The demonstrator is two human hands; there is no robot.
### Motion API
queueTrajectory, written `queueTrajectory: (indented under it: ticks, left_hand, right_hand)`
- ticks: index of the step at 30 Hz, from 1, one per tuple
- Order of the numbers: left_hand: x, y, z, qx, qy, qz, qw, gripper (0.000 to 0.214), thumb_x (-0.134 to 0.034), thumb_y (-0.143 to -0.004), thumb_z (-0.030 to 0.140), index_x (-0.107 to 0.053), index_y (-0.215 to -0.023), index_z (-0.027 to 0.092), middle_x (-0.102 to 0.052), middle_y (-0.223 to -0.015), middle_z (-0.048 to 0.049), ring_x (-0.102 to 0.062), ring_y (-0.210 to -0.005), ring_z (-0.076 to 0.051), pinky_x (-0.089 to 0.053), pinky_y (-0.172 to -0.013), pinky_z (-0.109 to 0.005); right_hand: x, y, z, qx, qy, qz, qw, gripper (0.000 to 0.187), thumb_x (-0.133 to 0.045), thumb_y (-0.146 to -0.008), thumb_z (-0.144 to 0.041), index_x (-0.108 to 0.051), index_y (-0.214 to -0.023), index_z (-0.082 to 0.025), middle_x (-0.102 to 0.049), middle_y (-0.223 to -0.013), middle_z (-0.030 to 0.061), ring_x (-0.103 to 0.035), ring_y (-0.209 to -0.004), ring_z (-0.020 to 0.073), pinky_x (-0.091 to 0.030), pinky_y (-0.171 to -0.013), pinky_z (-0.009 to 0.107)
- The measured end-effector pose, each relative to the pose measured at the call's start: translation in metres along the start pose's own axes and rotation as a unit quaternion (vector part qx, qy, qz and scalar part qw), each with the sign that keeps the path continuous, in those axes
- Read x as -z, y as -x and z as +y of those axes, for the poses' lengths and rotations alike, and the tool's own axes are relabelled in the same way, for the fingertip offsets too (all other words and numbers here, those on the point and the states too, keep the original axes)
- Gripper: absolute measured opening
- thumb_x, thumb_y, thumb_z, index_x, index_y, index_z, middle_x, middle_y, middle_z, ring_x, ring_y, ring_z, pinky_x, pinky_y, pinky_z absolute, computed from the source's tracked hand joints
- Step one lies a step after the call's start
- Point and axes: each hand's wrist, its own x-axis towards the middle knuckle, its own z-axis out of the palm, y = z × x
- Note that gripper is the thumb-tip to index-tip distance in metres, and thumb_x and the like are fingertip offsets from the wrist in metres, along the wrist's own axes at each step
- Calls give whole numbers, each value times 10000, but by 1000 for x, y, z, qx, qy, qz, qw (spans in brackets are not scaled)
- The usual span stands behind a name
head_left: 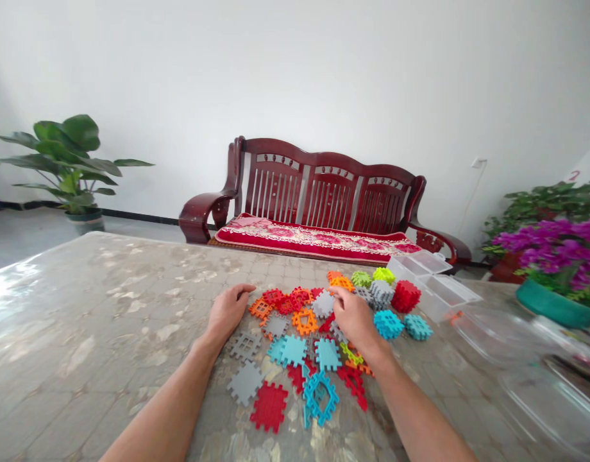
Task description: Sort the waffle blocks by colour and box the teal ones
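Colourful notched interlocking tiles lie in a loose spread between my hands. My left hand rests at the left edge of the spread, fingers loosely bent, near an orange window tile; nothing shows in it. On the far right side, my right hand has its fingers closed at the edge of a light grey tile; its lower fingers are hidden. Nearer me are a grey tile, a red tile, a light blue tile and a blue frame tile.
Sorted stacks stand right of my right hand: red, grey, blue and teal. Behind them is a clear plastic box. Clear lids and a flower pot sit at the right. A wooden bench stands beyond the table.
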Motion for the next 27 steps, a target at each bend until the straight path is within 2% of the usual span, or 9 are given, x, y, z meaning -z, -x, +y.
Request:
queueTrajectory:
  ticks: [4,8,12,15,19,22,27]
  left_hand:
    - [0,0,0,2,1,2,1000,366,-455,-858,223,-755,-1066,239,-783,-1093,-13,-699,-1023,-191,-508,-928,-274]
    - [0,0,1,6,0,-4,1000,370,-450,-860,222,-752,-1073,238,-781,-1098,-14,-698,-1030,-194,-506,-931,-275]
    - [0,0,1,4,0,1,1000,372,-451,-852,217,-759,-1059,240,-784,-1081,-13,-703,-1015,-201,-510,-919,-279]
    - [-1,0,0,3,1,-1,1000,374,-450,-853,224,-756,-1069,236,-780,-1092,-18,-703,-1021,-204,-508,-916,-282]
    - [-1,-1,-2,3,-3,-5,1000,375,-443,-860,238,-751,-1075,233,-782,-1084,-22,-703,-1008,-208,-509,-899,-287]
    - [-2,-2,-4,8,-7,-9,1000,376,-440,-863,247,-746,-1081,240,-783,-1078,-19,-703,-1008,-204,-505,-897,-281]
    - [-4,-3,-8,5,-11,-10,1000,378,-437,-866,259,-743,-1087,241,-781,-1090,-20,-702,-1015,-208,-499,-924,-284]
  right_hand:
    - [-11,-4,3,-5,-64,-23,998,457,-447,-876,-119,-660,-1274,-194,-733,-1210,60,-686,-1099,164,-486,-969,261]
    - [-14,1,2,9,-6,-55,998,439,-551,-853,-208,-656,-1280,-207,-712,-1247,84,-682,-1088,201,-480,-962,292]
    - [-7,10,-3,68,54,-100,991,531,-645,-769,-284,-648,-1295,-212,-702,-1257,93,-644,-1138,252,-458,-983,329]
    - [-1,13,-6,99,93,-131,982,607,-630,-751,-265,-605,-1357,-239,-656,-1341,79,-605,-1201,266,-423,-1034,368]
    - [2,12,-4,116,87,-172,974,637,-597,-753,-209,-577,-1387,-261,-624,-1394,51,-571,-1261,241,-386,-1080,366]
    - [0,11,-2,120,73,-177,974,613,-622,-751,-213,-600,-1362,-254,-621,-1398,54,-569,-1271,245,-383,-1086,359]
    - [-5,14,-6,123,93,-155,976,465,-609,-790,-206,-671,-1249,-243,-668,-1323,72,-601,-1225,250,-426,-1023,339]
